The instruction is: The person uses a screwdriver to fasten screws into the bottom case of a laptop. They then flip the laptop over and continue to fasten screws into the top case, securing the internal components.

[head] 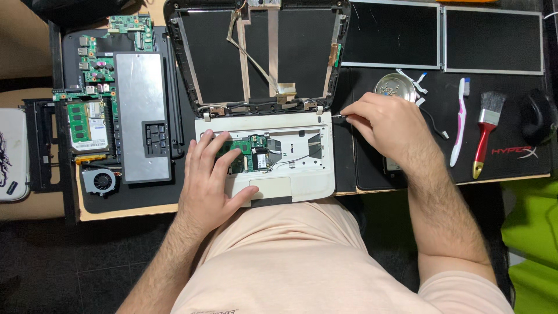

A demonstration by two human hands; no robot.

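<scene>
A small white laptop [302, 177] lies open on the desk with its keyboard removed, showing a green circuit board [251, 152]. Its black lid [203, 46] has no screen, and loose cables and tape strips hang inside it. My left hand [210, 180] rests flat on the laptop's left side, fingers spread over the board. My right hand [386, 125] grips a thin screwdriver [338, 116] whose tip points at the right hinge corner of the laptop.
A removed keyboard lies face down [142, 116] at left beside a green board [93, 67], a memory module [87, 125] and a small fan [99, 180]. Two screen panels [442, 35] lie at the back right. A metal screw dish [395, 87], toothbrush [461, 122], red-handled paintbrush [487, 134] and black mouse [539, 116] sit at right.
</scene>
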